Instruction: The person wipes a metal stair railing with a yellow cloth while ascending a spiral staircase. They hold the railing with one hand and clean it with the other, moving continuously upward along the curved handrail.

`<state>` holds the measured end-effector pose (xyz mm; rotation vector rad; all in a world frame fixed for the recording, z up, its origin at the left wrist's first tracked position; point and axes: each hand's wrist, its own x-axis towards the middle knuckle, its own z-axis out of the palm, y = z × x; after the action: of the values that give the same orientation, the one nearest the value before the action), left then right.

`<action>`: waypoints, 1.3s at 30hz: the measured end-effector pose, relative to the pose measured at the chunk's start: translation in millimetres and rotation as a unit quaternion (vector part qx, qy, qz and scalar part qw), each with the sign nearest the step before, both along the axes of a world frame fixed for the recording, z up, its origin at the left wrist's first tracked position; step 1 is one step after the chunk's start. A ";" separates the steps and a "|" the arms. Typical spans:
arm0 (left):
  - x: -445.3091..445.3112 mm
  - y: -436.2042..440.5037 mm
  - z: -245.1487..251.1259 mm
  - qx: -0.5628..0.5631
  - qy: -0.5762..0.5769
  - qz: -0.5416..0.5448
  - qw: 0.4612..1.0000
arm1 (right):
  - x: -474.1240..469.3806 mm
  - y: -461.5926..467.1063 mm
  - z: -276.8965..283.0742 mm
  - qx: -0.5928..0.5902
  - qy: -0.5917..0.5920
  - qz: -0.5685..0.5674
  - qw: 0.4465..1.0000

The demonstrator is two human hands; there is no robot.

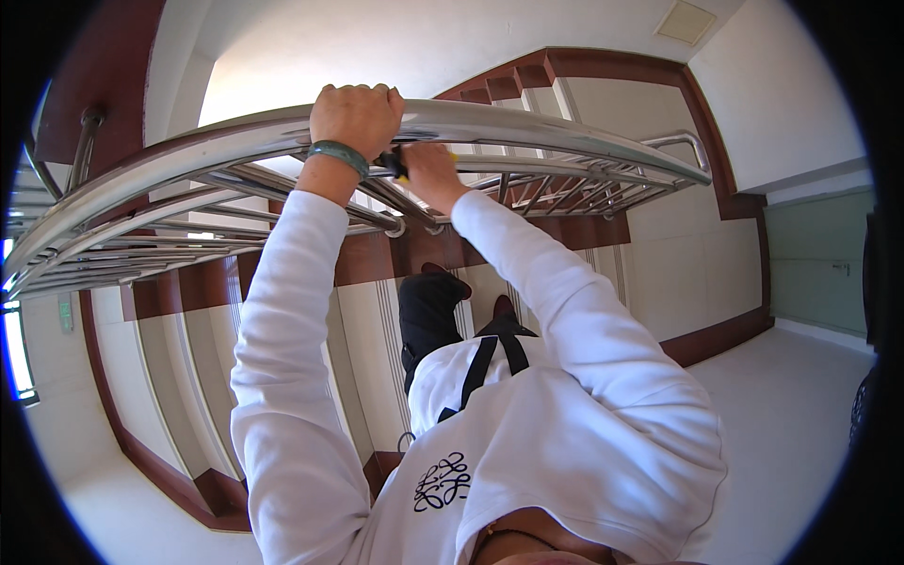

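Note:
My left hand (355, 121), with a green bangle (339, 158) at its wrist, is closed over the thick top tube of a stainless steel stair handrail (487, 120). Below that tube and to the right, my right hand (432, 173) grips a black and yellow tool (395, 162) whose exact kind I cannot tell. The tool lies close to the rail's underside and the slanting steel bars; whether it touches them is hidden. Part of the right hand's fingers is covered by the top tube.
Tiled stairs (367, 339) with dark red edging run beneath me, my feet on them. Steel balusters (183, 247) stretch to the left. Beyond the rail another flight (508, 88) climbs to a landing. A grey-green door (819, 261) stands at the right, beside white walls.

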<state>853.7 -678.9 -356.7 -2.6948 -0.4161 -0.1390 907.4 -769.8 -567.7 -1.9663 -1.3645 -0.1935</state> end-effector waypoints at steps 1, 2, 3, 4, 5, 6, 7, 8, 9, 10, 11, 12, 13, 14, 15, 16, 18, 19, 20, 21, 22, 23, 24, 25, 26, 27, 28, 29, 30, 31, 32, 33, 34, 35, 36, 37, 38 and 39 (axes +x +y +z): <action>0.9 -0.1 -0.3 0.000 -0.003 -0.003 1.000 | 10.5 -7.6 -8.9 0.012 -0.010 -0.022 1.000; 1.8 -0.9 -0.1 -0.001 0.001 -0.003 1.000 | 22.1 -23.9 -19.0 -0.041 0.025 -0.032 0.998; 3.1 -3.0 1.4 -0.001 0.003 -0.004 1.000 | 40.0 -42.1 -39.9 -0.034 0.013 -0.034 0.999; 0.7 -2.4 2.7 -0.002 0.005 0.002 1.000 | 50.3 -60.2 -47.0 -0.034 0.013 -0.040 0.999; 1.1 -2.7 3.0 0.002 0.002 -0.004 1.000 | 65.5 -77.0 -57.9 -0.065 0.012 -0.052 0.996; -0.6 -1.2 1.3 0.007 0.000 -0.006 1.000 | 75.3 -93.7 -61.5 -0.084 0.005 -0.069 0.994; 0.7 -2.2 2.0 0.013 -0.003 -0.013 1.000 | 89.6 -109.4 -72.6 -0.128 0.027 -0.078 0.988; 2.3 -3.3 2.8 0.013 -0.002 -0.013 1.000 | 101.4 -125.9 -86.3 -0.135 0.022 -0.099 0.986; 2.7 -3.9 2.8 0.013 0.001 -0.011 1.000 | 105.3 -134.2 -87.1 -0.143 0.017 -0.116 0.983; 3.0 -4.2 3.0 0.012 0.004 -0.009 1.000 | 106.2 -136.2 -88.9 -0.153 0.012 -0.125 0.980; 3.3 -4.0 3.1 0.008 -0.001 -0.007 1.000 | 106.3 -139.5 -90.8 -0.163 0.006 -0.134 0.978; 2.7 -3.5 2.0 0.004 -0.006 -0.004 1.000 | 104.6 -141.9 -86.9 -0.173 0.000 -0.141 0.975; 2.3 -3.0 1.3 -0.001 -0.010 0.000 1.000 | 100.8 -138.2 -73.9 -0.180 0.038 -0.104 0.977; 1.4 -2.6 1.6 -0.003 -0.008 0.005 1.000 | 95.0 -128.1 -61.4 -0.186 0.075 -0.067 0.977; 0.8 -4.1 3.5 -0.004 -0.007 0.007 1.000 | 88.0 -118.4 -51.0 -0.192 0.112 -0.032 0.975; 3.3 -6.4 4.3 -0.007 -0.005 0.004 1.000 | 80.5 -111.0 -59.1 -0.125 0.120 -0.021 0.985; 4.5 -5.8 2.8 -0.009 -0.017 0.003 1.000 | 62.9 -94.4 -64.1 -0.064 0.126 0.003 0.990; 4.4 -5.6 2.2 -0.010 -0.022 0.003 1.000 | 53.4 -90.8 -62.5 -0.083 0.107 -0.009 0.991; 4.3 -5.9 1.7 -0.005 -0.020 0.001 1.000 | 50.1 -88.3 -67.4 -0.078 0.096 -0.020 0.992; 3.8 -5.6 2.0 0.001 -0.019 -0.001 1.000 | 48.4 -87.3 -69.3 -0.072 0.085 -0.031 0.993; 3.2 -5.2 2.2 0.006 -0.017 -0.002 1.000 | 49.5 -89.4 -71.0 -0.071 0.074 -0.020 0.995; 3.0 -3.5 1.2 0.004 -0.016 -0.003 1.000 | 51.0 -92.1 -72.6 -0.069 0.064 -0.010 0.996; 2.9 -1.9 0.2 0.002 -0.016 -0.003 1.000 | 52.4 -94.3 -73.6 -0.068 0.052 0.002 0.996; 3.0 -1.8 -0.8 0.000 -0.016 -0.003 1.000 | 54.4 -94.8 -74.4 -0.072 0.046 0.005 0.996; 2.1 -3.2 -1.8 -0.004 -0.018 0.002 1.000 | 57.2 -94.5 -74.8 -0.076 0.040 0.008 0.996; 3.2 -4.7 0.0 -0.005 -0.021 0.004 1.000 | 61.4 -93.2 -73.5 -0.078 0.034 0.008 0.996; 4.5 -5.8 1.7 -0.007 -0.024 0.006 1.000 | 64.1 -91.9 -72.4 -0.091 0.039 -0.001 0.995; 6.0 -5.6 1.7 -0.005 -0.029 0.001 1.000 | 65.9 -89.5 -71.3 -0.105 0.045 -0.010 0.993; 5.3 -5.0 0.3 -0.005 -0.034 -0.001 0.999 | 64.9 -86.8 -68.1 -0.119 0.052 -0.016 0.991; 4.9 -4.7 -0.1 -0.004 -0.038 -0.004 0.999 | 63.3 -85.1 -65.2 -0.124 0.041 -0.025 0.991; 4.0 -4.7 0.3 -0.004 -0.033 -0.001 0.999 | 61.0 -84.0 -62.4 -0.129 0.031 -0.034 0.991; 2.7 -6.7 2.4 -0.005 -0.030 0.002 1.000 | 60.0 -82.7 -59.7 -0.135 0.018 -0.042 0.990; 1.9 -7.7 3.9 -0.007 -0.028 0.006 1.000 | 58.6 -80.0 -56.9 -0.151 0.024 -0.053 0.987; 1.7 -7.1 2.5 -0.011 -0.032 0.005 0.999 | 57.2 -76.7 -54.1 -0.167 0.029 -0.063 0.984; 2.1 -6.3 0.2 -0.015 -0.035 0.001 0.999 | 57.2 -74.7 -55.2 -0.182 0.036 -0.076 0.980; 2.3 -5.5 -0.6 -0.018 -0.039 -0.001 0.999 | 56.9 -73.8 -56.7 -0.172 0.028 -0.084 0.981; 2.4 -4.6 0.2 -0.016 -0.051 -0.014 0.998 | 56.0 -72.9 -58.2 -0.161 0.021 -0.092 0.982; 2.0 -4.9 -0.5 -0.016 -0.063 -0.026 0.998 | 55.1 -73.8 -58.8 -0.153 0.014 -0.099 0.983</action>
<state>855.7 -683.9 -357.2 -2.7390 -0.3881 -0.3224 962.4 -843.6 -626.5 -2.3524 -1.2378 -0.0495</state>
